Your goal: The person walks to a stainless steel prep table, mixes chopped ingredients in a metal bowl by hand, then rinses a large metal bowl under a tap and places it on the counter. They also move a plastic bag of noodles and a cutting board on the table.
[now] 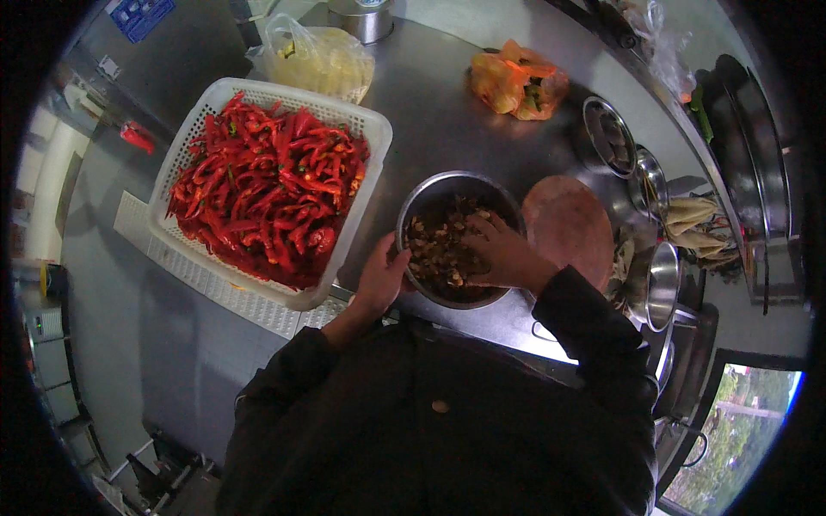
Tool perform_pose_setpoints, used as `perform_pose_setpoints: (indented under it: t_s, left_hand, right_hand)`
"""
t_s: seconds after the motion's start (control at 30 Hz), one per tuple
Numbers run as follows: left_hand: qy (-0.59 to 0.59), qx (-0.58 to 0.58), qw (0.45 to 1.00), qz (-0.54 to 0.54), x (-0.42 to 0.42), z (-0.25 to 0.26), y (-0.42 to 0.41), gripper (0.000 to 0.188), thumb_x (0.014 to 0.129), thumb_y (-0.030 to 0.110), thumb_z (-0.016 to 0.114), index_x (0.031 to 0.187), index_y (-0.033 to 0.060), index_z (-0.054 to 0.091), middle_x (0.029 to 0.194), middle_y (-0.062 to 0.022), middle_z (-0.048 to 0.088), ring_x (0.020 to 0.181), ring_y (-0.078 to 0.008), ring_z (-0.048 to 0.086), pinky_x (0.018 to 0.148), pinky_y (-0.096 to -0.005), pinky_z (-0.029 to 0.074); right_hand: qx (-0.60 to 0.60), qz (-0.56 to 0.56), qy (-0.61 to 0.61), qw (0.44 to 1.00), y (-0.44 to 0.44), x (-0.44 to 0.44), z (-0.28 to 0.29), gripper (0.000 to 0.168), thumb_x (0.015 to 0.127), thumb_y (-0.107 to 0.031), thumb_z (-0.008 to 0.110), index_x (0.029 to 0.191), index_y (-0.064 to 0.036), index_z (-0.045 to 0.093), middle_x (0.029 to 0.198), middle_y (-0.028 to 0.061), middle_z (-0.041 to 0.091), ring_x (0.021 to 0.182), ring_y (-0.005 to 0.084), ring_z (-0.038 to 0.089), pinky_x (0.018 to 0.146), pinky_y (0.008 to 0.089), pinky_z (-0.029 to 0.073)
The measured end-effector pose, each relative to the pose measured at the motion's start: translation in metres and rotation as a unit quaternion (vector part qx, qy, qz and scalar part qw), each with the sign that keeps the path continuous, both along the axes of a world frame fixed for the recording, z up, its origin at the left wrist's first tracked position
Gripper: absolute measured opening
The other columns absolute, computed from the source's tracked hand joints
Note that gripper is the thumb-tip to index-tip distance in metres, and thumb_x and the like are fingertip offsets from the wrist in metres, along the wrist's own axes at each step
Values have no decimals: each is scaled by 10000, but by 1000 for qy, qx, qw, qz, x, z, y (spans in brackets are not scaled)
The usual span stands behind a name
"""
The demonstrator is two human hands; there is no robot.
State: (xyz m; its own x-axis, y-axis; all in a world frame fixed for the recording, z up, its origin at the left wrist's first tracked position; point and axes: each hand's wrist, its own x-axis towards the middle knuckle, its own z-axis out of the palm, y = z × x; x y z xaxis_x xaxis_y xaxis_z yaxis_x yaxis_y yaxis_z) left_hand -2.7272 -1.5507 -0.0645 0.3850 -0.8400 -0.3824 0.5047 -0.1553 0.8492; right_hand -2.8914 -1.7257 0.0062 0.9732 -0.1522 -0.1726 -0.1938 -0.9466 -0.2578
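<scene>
A round steel bowl [419,188] stands near the front edge of the metal counter, holding a mass of small brown and tan food pieces [435,248] with darker bits among them. My left hand [379,276] grips the bowl's left side, thumb over the rim. Inside the bowl, my right hand [506,255] rests on the pieces, fingers pointing to its far side; whether it pinches any is hidden. Left of the bowl sits a white perforated plastic basket [381,132] heaped with red chilli peppers [271,193]. A round reddish-brown board [568,219] lies just right of the bowl.
Behind the basket is a clear plastic bag of pale yellow food [329,61], near a metal pot [364,22]. An orange plastic bag [516,84] sits at the back. Steel bowls [661,287] line the right side. One red pepper [137,137] lies left of the basket.
</scene>
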Motion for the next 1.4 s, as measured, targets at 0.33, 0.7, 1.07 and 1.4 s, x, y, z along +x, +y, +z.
perform_pose_setpoints:
  t_s: [0.33,0.7,1.07,1.4]
  left_hand:
    - [6,53,999,-1,2,20,2,404,912,136,465,1286,58,335,966,-108,565,738,-171,608,560,-312,553]
    - [9,44,999,10,2,18,1,397,911,130,464,1279,57,335,957,-105,558,722,-174,609,549,-308,551]
    - [7,25,1000,-18,5,21,2,401,914,149,451,1286,67,326,926,-103,578,675,-170,611,537,-307,539]
    - [-33,36,998,-39,8,14,2,405,916,157,454,1292,72,328,901,-105,573,618,-161,591,507,-305,525]
  right_hand:
    - [-41,-192,37,980,-6,34,-59,613,703,-112,655,1262,-139,405,1288,246,356,1169,422,397,898,454,437]
    - [69,-132,22,989,22,12,-25,590,789,-387,600,1272,-90,436,1215,209,477,1102,364,486,912,406,411]
    - [317,-271,90,905,-32,96,8,396,740,-329,636,996,-27,621,939,182,636,861,325,618,769,396,488]
    - [77,-44,172,981,-5,96,-28,366,669,-276,660,971,-70,642,940,167,629,893,329,595,795,413,473]
